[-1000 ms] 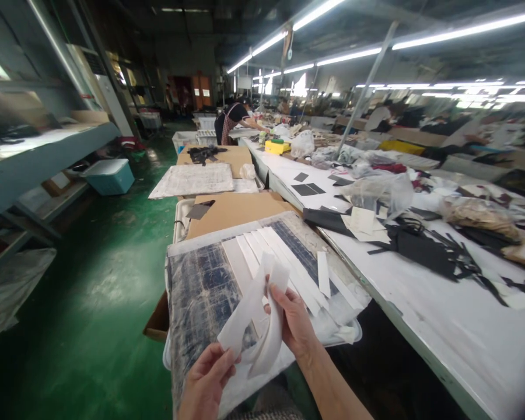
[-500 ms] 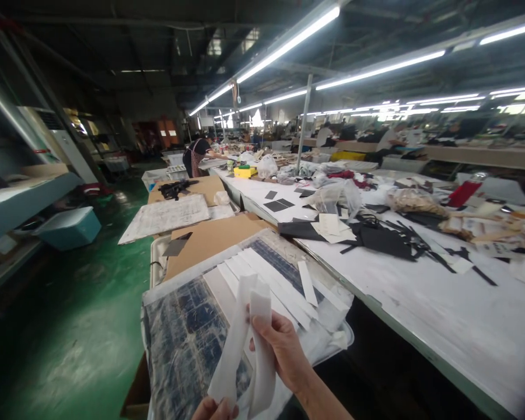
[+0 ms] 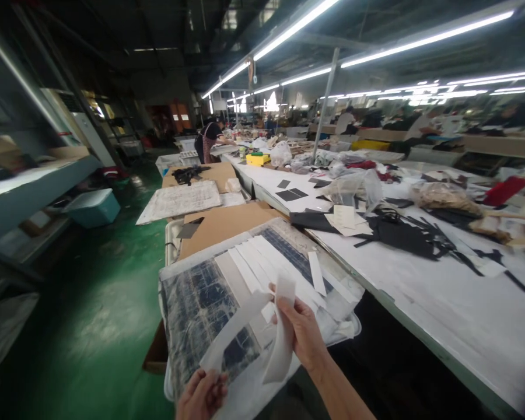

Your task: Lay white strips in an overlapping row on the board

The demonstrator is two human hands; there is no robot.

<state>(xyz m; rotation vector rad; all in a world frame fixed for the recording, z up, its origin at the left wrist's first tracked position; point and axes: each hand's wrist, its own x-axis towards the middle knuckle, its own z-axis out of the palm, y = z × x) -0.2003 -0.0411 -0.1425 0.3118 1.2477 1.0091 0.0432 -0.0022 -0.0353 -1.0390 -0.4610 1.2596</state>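
My right hand (image 3: 305, 333) is closed round a white strip (image 3: 283, 347), which hangs curved with its upper end above the thumb. Another white length (image 3: 236, 328) slants from those fingers down to my left hand (image 3: 203, 392), which pinches its lower end. Whether the two lengths are joined behind the right fingers I cannot tell. Beneath them lies a worn, dark-patterned board (image 3: 196, 312) wrapped in cloudy plastic. Several flat white strips (image 3: 262, 265) lie side by side on it, and a short white strip (image 3: 317, 273) lies apart at their right.
Brown cardboard (image 3: 227, 227) lies beyond the board. To the right runs a long white table (image 3: 420, 303) with black fabric pieces (image 3: 400, 236), cream cards (image 3: 347, 220) and plastic bags. A co-worker (image 3: 207, 143) bends over the table farther back. A teal bin (image 3: 94, 209) stands at left.
My left hand has drawn down and left from my right hand, and the two white lengths now spread wider apart. The view has shifted, so the scene sits farther right.
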